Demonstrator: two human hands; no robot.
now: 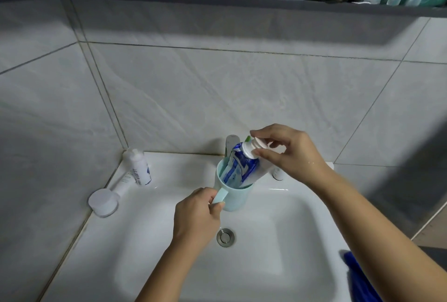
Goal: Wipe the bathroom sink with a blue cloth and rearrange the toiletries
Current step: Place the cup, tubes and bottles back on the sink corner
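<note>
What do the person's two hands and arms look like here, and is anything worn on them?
The left hand and the right hand are bare: no gloves, and no ring, watch or bracelet shows. Both forearms are bare as far as the picture's edge, so no sleeve is in view. A few pale specks, perhaps water drops, sit at the right wrist.

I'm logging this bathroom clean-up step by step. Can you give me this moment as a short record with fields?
left hand: grips the handle of the cup
right hand: pinches the white cap of the toothpaste tube
toothpaste tube: blue and white, tilted in the cup, cap up
cup: light teal, over the back of the sink
blue cloth: on the sink's right rim, no hand on it
left back corner: white bottle upright, capped tube lying beside it
</note>
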